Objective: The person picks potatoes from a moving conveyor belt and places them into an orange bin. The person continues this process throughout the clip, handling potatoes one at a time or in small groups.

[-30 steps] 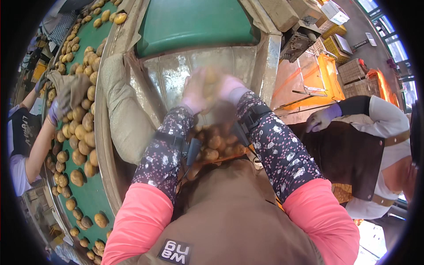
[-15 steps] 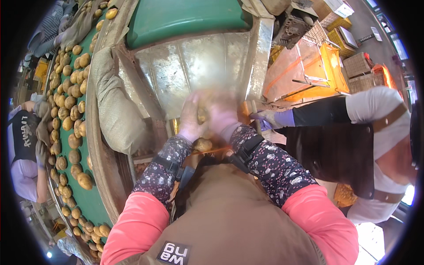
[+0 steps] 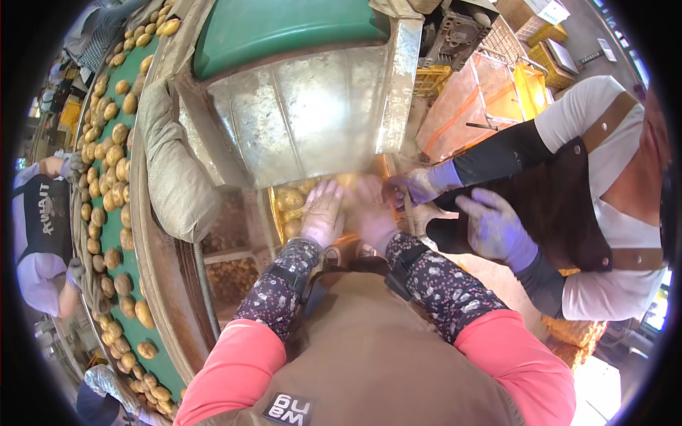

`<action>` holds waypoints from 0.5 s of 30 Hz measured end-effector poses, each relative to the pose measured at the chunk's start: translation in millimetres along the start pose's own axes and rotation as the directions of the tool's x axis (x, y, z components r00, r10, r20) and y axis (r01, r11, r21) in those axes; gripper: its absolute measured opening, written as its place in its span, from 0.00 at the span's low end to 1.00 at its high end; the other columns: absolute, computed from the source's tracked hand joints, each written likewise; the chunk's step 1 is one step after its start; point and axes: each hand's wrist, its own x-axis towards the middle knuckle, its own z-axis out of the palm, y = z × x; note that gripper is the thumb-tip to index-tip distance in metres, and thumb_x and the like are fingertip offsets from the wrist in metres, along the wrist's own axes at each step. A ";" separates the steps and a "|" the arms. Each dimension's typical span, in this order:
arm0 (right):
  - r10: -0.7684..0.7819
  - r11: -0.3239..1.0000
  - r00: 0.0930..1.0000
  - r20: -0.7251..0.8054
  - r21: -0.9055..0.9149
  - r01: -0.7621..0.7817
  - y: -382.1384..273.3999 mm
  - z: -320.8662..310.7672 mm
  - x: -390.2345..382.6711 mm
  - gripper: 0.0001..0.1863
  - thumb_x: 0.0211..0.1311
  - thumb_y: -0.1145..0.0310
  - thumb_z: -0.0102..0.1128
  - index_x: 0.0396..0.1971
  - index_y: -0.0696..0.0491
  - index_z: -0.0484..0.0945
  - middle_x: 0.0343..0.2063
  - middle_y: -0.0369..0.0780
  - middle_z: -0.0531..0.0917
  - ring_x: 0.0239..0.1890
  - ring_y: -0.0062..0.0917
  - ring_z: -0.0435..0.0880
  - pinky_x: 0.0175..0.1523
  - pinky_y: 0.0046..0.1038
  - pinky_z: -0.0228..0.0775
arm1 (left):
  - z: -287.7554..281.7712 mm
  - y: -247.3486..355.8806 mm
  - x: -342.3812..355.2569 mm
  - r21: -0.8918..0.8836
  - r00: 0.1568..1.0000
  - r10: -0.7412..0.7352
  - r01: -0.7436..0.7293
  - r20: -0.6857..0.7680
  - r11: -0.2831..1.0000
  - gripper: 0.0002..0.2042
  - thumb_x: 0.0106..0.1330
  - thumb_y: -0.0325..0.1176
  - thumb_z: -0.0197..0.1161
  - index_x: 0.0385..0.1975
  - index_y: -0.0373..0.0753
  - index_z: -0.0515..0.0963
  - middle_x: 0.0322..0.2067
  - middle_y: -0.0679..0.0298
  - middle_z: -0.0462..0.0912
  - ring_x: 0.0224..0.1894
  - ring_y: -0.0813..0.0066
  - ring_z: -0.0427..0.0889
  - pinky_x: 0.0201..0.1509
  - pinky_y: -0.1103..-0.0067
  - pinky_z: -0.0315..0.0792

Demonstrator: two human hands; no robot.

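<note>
Potatoes (image 3: 290, 200) sit in an orange-edged container (image 3: 276, 221), just below the lower lip of the metal chute (image 3: 263, 106). Left hand (image 3: 322, 213) lies palm-down over them, fingers extended, slightly spread. Right hand (image 3: 372, 207) beside it, blurred; can't tell its finger state. Co-worker's gloved hand (image 3: 430, 183) at container's right edge. Green belt (image 3: 291, 30) at chute's upper end.

"What's along the left?"

"A long green conveyor belt (image 3: 163, 358), with a worker in a dark apron (image 3: 44, 206) on its far side."

"And nearer?"

"A pale cloth bundle (image 3: 176, 177), and a grey ribbed hose (image 3: 204, 287) running down below it."

"Upper right?"

"Yellow crates (image 3: 548, 69), near a small pale panel (image 3: 606, 50)."
</note>
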 end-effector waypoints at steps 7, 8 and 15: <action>0.119 0.986 0.881 0.457 0.049 -0.158 3.2 -21.7 66.1 0.22 0.64 0.60 0.56 0.55 0.54 0.77 0.65 0.47 0.71 0.71 0.46 0.62 0.72 0.49 0.54 | -46.8 -26.6 30.0 0.112 0.934 0.295 -0.321 0.202 0.940 0.26 0.58 0.29 0.65 0.59 0.38 0.71 0.60 0.54 0.75 0.69 0.53 0.68 0.73 0.58 0.62; 0.118 0.993 0.944 0.308 -0.008 -0.121 -2.6 -29.7 56.9 0.23 0.64 0.58 0.56 0.55 0.55 0.76 0.64 0.47 0.72 0.70 0.46 0.63 0.73 0.49 0.54 | -53.9 -32.0 35.2 0.142 0.965 0.226 -0.245 0.135 0.959 0.23 0.58 0.29 0.65 0.55 0.38 0.73 0.58 0.55 0.77 0.67 0.54 0.70 0.74 0.59 0.63; 0.127 0.938 0.992 -0.016 0.326 -0.115 -26.6 -65.6 -126.0 0.36 0.53 0.69 0.67 0.65 0.58 0.68 0.64 0.55 0.70 0.69 0.54 0.64 0.72 0.46 0.58 | -71.3 -64.2 71.5 -0.053 0.853 0.503 -0.501 0.139 0.864 0.26 0.62 0.26 0.60 0.63 0.37 0.70 0.63 0.52 0.73 0.68 0.51 0.70 0.75 0.59 0.59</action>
